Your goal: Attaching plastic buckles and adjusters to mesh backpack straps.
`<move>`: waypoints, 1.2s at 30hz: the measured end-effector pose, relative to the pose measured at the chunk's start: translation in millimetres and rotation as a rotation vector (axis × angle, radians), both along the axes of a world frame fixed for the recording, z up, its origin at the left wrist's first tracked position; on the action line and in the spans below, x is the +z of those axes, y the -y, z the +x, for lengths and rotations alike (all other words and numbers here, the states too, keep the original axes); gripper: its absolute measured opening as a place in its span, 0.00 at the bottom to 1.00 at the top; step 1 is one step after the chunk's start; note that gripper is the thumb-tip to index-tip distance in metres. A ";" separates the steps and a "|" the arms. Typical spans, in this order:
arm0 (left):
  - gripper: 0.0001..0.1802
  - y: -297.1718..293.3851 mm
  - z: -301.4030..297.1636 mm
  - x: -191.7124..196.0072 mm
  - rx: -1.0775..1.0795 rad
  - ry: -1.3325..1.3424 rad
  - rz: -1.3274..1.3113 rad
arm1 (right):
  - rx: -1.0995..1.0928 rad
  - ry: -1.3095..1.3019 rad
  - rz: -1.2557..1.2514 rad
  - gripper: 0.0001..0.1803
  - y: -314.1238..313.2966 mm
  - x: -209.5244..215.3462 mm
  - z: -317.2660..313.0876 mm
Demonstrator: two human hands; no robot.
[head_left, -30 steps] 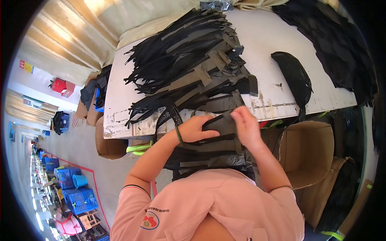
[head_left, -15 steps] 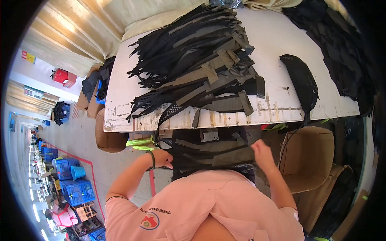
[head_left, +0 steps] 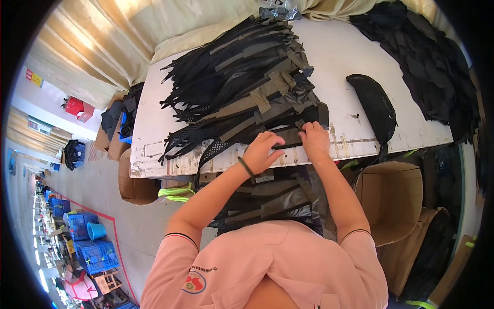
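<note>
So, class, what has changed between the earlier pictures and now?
The first strip was let go onto the lap stack. The left hand and right hand then moved forward to another dark strip on the table; grip unclear. The black pouch stayed put.

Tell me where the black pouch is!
At the head view's right, the black pouch lies on the white table, between black strips and a dark fabric heap.
</note>
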State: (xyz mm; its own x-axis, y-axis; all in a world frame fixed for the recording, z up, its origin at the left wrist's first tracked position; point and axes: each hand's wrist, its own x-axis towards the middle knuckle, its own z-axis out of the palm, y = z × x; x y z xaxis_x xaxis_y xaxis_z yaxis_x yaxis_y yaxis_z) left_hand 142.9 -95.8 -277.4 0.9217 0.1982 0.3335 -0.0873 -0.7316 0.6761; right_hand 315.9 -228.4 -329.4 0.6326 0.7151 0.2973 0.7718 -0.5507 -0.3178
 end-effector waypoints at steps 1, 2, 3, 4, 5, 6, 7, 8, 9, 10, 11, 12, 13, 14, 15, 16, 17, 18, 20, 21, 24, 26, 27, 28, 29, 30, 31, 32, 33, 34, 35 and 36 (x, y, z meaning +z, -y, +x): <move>0.16 -0.5 6.2 -1.3 0.036 0.023 -0.017 | 0.015 0.022 -0.019 0.13 -2.9 -2.4 2.7; 0.19 -1.4 12.1 -2.5 0.055 0.049 0.035 | 0.013 0.023 -0.017 0.13 1.1 -5.4 2.5; 0.19 -3.3 15.3 -3.6 0.061 0.048 0.038 | 0.068 -0.019 0.060 0.11 6.7 0.3 -4.8; 0.20 -3.8 18.8 -4.2 0.069 0.064 0.056 | 0.120 -0.059 0.135 0.09 14.5 6.7 -12.3; 0.21 -3.7 22.1 -5.1 0.075 0.080 0.074 | 0.122 -0.059 0.135 0.09 21.6 14.0 -21.8; 0.17 -0.7 25.2 -4.3 0.083 0.082 0.106 | 0.101 -0.148 0.173 0.09 29.8 21.9 -34.5; 0.17 1.7 25.5 -6.1 0.082 0.081 0.103 | 0.079 -0.237 0.210 0.08 36.4 27.0 -44.4; 0.15 4.4 25.0 -8.0 0.040 -0.090 0.020 | 0.078 -0.239 0.207 0.08 39.9 28.5 -51.6; 0.13 7.6 26.7 -6.6 -0.011 -0.260 -0.062 | 0.102 -0.174 0.262 0.09 42.8 29.6 -56.4; 0.11 15.1 25.2 -6.0 0.015 -0.180 0.000 | 0.128 -0.109 0.317 0.10 45.2 30.9 -58.4; 0.11 19.9 22.7 -4.7 0.010 -0.181 -0.001 | 0.123 -0.109 0.316 0.10 47.6 33.7 -58.4; 0.11 22.9 21.0 -2.8 0.002 -0.228 0.005 | 0.168 -0.128 0.271 0.10 49.4 37.4 -57.8; 0.12 25.2 19.0 -0.5 -0.003 -0.276 0.011 | 0.215 -0.149 0.226 0.10 50.3 39.3 -57.4; 0.11 27.0 16.6 2.4 -0.021 -0.272 -0.013 | 0.213 -0.150 0.228 0.10 51.1 39.0 -55.2; 0.11 27.8 14.3 4.4 -0.019 -0.275 -0.011 | 0.273 -0.147 0.220 0.08 51.8 39.4 -51.8; 0.11 28.2 11.9 5.9 -0.050 -0.234 -0.002 | 0.333 -0.143 0.212 0.06 50.7 40.7 -49.7; 0.10 28.6 9.0 7.4 -0.080 -0.193 0.007 | 0.336 -0.147 0.214 0.06 49.9 43.4 -48.4; 0.10 29.5 5.1 9.3 -0.078 -0.197 0.008 | 0.281 -0.199 0.226 0.05 49.6 51.4 -46.9; 0.10 31.0 -6.1 13.2 -0.166 -0.071 0.030 | 0.197 -0.313 0.291 0.11 46.9 49.2 -38.3; 0.10 32.4 -11.6 15.5 -0.173 -0.072 0.031 | 0.190 -0.313 0.292 0.11 48.9 43.1 -27.9; 0.10 37.7 -32.6 20.1 -0.218 -0.041 0.061 | -0.045 -0.910 0.461 0.13 57.0 29.7 -9.4; 0.10 36.3 -33.1 16.8 -0.148 -0.101 -0.043 | -0.017 -1.110 0.425 0.13 61.4 41.3 -18.5; 0.10 35.9 -33.1 16.4 -0.083 -0.155 -0.143 | 0.010 -1.301 0.390 0.12 59.7 54.5 -27.7; 0.10 36.0 -31.1 16.8 -0.058 -0.142 -0.177 | 0.010 -1.299 0.392 0.12 58.1 56.3 -35.3; 0.10 36.1 -28.9 17.9 -0.059 -0.140 -0.175 | 0.119 -1.353 0.374 0.12 58.2 57.4 -44.0; 0.10 36.6 -28.2 18.8 -0.055 -0.135 -0.217 | 0.227 -1.407 0.354 0.11 58.7 57.6 -52.5; 0.11 37.0 -27.3 19.8 -0.051 -0.130 -0.259 | 0.226 -1.408 0.355 0.11 58.9 58.2 -59.0; 0.11 37.6 -25.8 21.2 -0.051 -0.131 -0.259 | 0.300 -1.234 0.331 0.11 59.0 58.9 -64.4; 0.10 38.7 -24.8 23.6 -0.083 -0.220 -0.317 | 0.369 -1.059 0.307 0.10 59.1 60.0 -68.1; 0.10 38.7 -24.2 25.1 -0.114 -0.310 -0.376 | 0.418 -1.023 0.283 0.10 58.6 60.0 -69.7; 0.10 36.8 -24.4 24.1 -0.113 -0.310 -0.375 | 0.420 -1.023 0.284 0.10 58.3 58.7 -68.8; 0.09 34.1 -23.7 22.6 -0.110 -0.320 -0.513 | 0.424 -1.200 0.350 0.09 58.6 56.3 -65.2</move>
State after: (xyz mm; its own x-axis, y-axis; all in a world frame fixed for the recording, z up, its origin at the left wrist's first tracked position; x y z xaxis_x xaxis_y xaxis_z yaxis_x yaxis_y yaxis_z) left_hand 119.2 -129.9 -254.8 0.9844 0.1582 -0.0763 0.1221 -0.3042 0.9447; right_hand 250.6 -287.0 -273.1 0.3784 0.9223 -0.0790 0.0033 -0.0867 -0.9962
